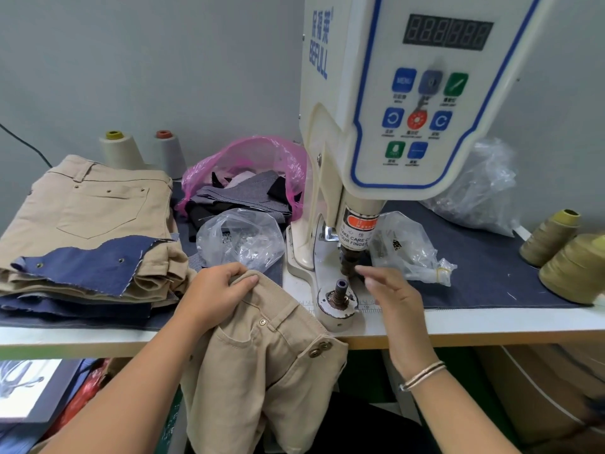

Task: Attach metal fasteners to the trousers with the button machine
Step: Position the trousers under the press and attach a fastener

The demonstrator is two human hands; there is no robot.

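Observation:
A pair of beige trousers (262, 358) hangs over the table's front edge, with metal buttons at the waistband and pocket. My left hand (216, 290) grips the waistband just left of the button machine (386, 126). My right hand (389, 290) reaches up beside the machine's upper punch (348, 260), its fingertips pinched together at the punch tip; whether a fastener sits between them is too small to tell. The lower die post (340, 291) stands bare under the punch.
A stack of beige trousers with a denim scrap (85, 224) lies at left. A pink bag of fabric scraps (248, 178) and clear bags of fasteners (242, 237) (409, 250) flank the machine. Thread cones (569, 257) stand at right, two more at the back left.

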